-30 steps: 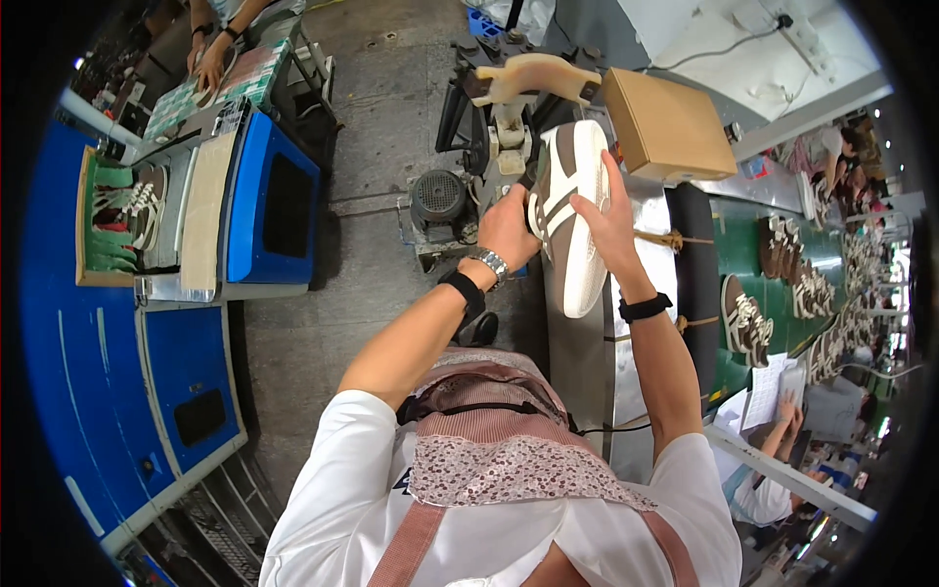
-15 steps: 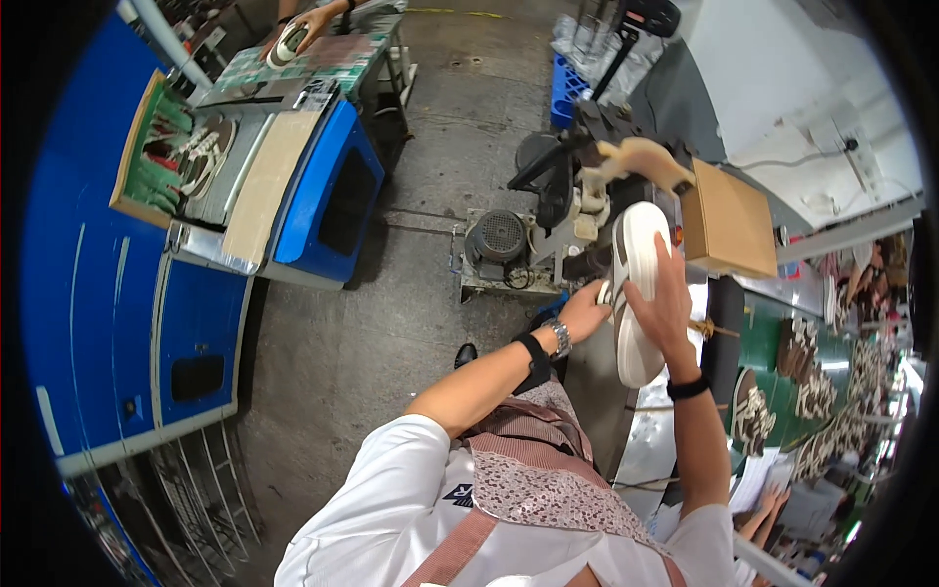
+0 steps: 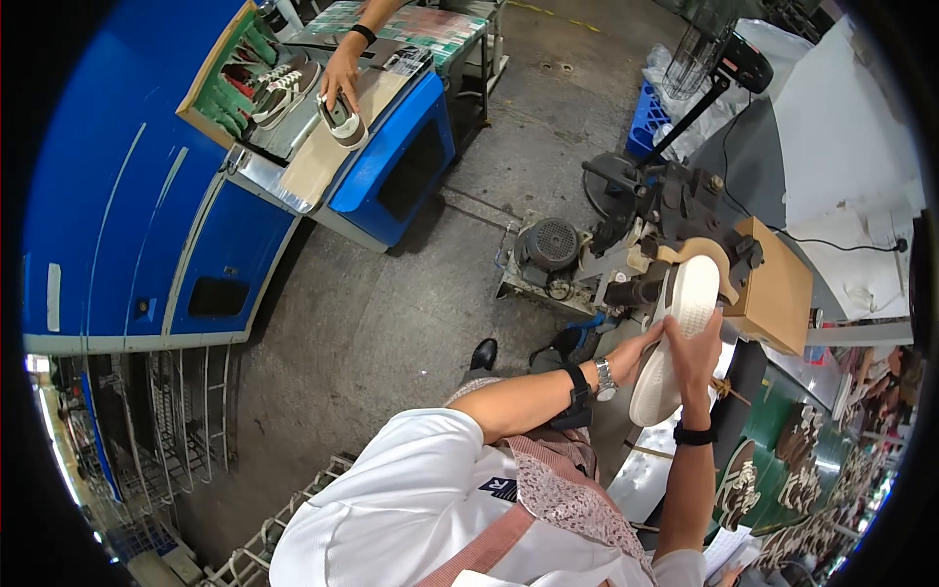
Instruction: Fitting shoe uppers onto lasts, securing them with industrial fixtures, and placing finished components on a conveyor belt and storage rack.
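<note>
Apron: pink and patterned [image 3: 592, 509], worn over a white shirt [image 3: 381, 489] at the near edge.
Wrists: a silver watch [image 3: 605, 380] and black band [image 3: 578, 386] on the left, another black band [image 3: 694, 433] on the right.
Left hand: [image 3: 638, 350] closed against the left side of the shoe, around its middle; some fingers are hidden, so their exact hold cannot be told.
Right hand: [image 3: 696, 354] wrapped about the shoe's right edge, gripping it, thumb toward the left.
Shoe: [image 3: 696, 292] held in both hands at the right, pale sole facing up, one end pointing far, the other near.
Silvery surface: [image 3: 646, 479] near right, beside the right forearm.
Machine: just beyond the shoe, with a curved tan pad [image 3: 726, 266]; whether shoe and pad touch cannot be told. A finned motor [image 3: 553, 243] sits to its left.
Box: brown cardboard [image 3: 773, 289], right of the pad.
Green belt: [image 3: 765, 416] at the right, bearing brown-and-white shoes [image 3: 802, 437].
Wire rack: [image 3: 161, 421] near left, on the grey floor [image 3: 362, 323].
Blue machine: [image 3: 249, 240] left, a pair of shoes [image 3: 287, 95] in its opening.
Co-worker's hand: [image 3: 342, 76] far left, gripping another shoe [image 3: 346, 127] at the beige board [image 3: 305, 176].
Far right: a blue crate [image 3: 646, 122] and a fan [image 3: 748, 64].
</note>
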The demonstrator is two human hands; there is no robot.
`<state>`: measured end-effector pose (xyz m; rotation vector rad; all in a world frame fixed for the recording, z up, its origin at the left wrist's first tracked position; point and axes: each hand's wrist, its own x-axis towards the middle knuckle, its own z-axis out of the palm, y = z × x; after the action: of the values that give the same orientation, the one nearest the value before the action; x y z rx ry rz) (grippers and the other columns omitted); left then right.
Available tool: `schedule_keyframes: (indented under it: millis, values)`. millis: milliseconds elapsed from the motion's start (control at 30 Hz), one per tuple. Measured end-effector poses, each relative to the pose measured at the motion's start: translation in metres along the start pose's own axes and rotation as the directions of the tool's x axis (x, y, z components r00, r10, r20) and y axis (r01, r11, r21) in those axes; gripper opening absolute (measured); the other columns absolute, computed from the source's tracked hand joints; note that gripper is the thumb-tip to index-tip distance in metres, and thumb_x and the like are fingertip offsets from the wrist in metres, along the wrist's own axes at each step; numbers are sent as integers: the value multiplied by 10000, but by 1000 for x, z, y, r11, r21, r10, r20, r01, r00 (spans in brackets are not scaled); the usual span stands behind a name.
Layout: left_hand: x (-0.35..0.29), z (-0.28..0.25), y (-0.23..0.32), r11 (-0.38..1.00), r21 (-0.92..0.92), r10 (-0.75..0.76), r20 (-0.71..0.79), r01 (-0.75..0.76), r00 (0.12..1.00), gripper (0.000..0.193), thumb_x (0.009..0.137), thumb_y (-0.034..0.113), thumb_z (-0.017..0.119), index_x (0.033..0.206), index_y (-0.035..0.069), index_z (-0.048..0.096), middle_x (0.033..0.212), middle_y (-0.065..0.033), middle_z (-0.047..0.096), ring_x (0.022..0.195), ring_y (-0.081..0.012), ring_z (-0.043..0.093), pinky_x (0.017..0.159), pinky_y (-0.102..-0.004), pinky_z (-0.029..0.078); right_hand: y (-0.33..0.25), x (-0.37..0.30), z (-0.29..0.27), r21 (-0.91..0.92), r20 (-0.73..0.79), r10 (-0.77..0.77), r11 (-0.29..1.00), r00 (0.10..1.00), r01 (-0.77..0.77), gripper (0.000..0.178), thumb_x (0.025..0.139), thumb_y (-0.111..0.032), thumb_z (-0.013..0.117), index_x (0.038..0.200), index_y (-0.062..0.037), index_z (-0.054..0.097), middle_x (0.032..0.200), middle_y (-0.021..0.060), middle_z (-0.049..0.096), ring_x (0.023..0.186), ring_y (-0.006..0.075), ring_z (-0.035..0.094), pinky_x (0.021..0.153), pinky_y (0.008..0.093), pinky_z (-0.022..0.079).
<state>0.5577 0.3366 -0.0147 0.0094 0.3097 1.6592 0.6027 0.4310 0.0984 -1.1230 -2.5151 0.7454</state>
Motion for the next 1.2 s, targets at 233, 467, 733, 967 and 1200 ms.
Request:
schedule_keyframes:
  millis: [233,467,733,967,1200]
  values:
    - [-4,22,-8,975,-220,-7,-148,-26,989,774,970,656,550,1502,101,457,1419,-131,588,1230,-256,615,1026,-403,513,5,-8,7,17,-91,-64,998,994,66,775,773,-316,830,1374,18,472,1153,239,689,1045,395,689,915,451,523]
    - [-8,16,-15,989,-136,45,-45,-51,998,843,915,718,580,1416,41,540,1282,-138,662,1109,-246,667,955,-378,545,2,-26,8,-2,-153,1,1000,988,-1,884,783,-320,811,1479,18,384,1272,254,637,1145,406,654,970,445,512]
    - [-76,-4,25,783,618,31,-153,71,988,562,953,527,677,1254,52,681,1119,-74,724,976,-144,689,848,-325,561,21,-110,-13,686,-59,233,716,971,-131,649,936,-355,695,1427,-11,448,1297,144,646,1126,287,655,947,413,524]
    - [-213,-9,141,43,993,-29,-112,113,993,566,751,291,913,1203,33,692,1053,-80,728,956,-141,668,860,-332,537,-15,-33,55,739,515,-70,-468,854,-484,761,955,-679,465,1332,-29,586,1289,243,642,1124,380,672,1015,503,521]
    - [-240,-36,127,-546,735,286,-287,401,914,491,667,450,915,997,110,788,879,-145,760,809,-326,733,724,-412,565,4,-41,51,594,357,-193,-708,914,-381,677,1016,-622,420,1278,-27,610,1061,182,694,932,277,711,828,391,617]
